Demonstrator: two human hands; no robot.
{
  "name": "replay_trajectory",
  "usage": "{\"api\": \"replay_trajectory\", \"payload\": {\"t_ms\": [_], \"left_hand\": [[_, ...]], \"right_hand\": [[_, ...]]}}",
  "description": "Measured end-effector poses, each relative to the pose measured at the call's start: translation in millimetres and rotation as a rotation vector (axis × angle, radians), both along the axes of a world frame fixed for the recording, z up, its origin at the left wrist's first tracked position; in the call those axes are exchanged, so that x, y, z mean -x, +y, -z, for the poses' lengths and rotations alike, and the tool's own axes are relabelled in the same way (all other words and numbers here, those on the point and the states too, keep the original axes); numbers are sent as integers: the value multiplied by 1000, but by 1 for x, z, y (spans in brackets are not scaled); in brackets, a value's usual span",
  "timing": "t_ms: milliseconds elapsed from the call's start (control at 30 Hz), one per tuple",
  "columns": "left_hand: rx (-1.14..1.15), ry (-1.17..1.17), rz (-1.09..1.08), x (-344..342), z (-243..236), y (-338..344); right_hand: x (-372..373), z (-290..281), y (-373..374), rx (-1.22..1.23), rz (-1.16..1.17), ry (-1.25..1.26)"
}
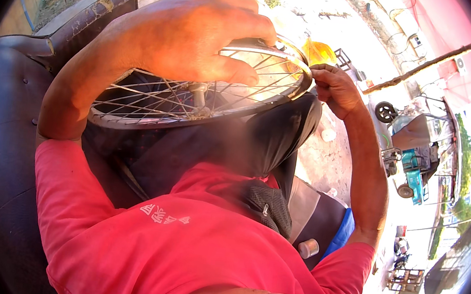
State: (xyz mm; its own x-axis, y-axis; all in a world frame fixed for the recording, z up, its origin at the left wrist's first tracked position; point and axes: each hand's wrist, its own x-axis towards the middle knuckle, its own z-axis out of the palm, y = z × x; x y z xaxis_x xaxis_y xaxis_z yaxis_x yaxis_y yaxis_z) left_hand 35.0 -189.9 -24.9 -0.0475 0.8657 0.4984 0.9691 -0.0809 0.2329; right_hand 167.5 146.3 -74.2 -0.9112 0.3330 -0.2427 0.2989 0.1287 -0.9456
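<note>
A spoked bicycle wheel (153,121) lies tilted across my lap, its hub among the spokes near the middle. My left hand (195,38) is curved over its far left part; the fingers bend around the rim and the thumb lies apart, above the spokes. That hand hides part of the rim. At the wheel's right edge, my right hand (336,90) is closed in a pinch on the rim. Whether something small is between those fingertips I cannot make out. Dark trousers (282,129) show beneath the wheel.
I sit on a dark padded seat (3,141). At my right side are a small round container (308,248) and a blue item (342,231). A yellow bag (319,53) lies beyond the wheel. Farther right stands a blue-green cart (414,173) with wheels.
</note>
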Motion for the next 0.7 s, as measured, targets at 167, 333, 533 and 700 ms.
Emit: {"api": "replay_trajectory", "payload": {"t_ms": [167, 333, 533, 700], "left_hand": [[-6, 17, -4, 2, 0, 0], [-8, 14, -4, 4, 0, 0], [-7, -7, 10, 7, 1, -7], [31, -23, -15, 0, 2, -11]], "right_hand": [[0, -3, -4, 93, 34, 8], [-4, 10, 21, 283, 21, 107], [-60, 64, 44, 681, 16, 255], [-160, 160, 61, 781, 270, 390]]}}
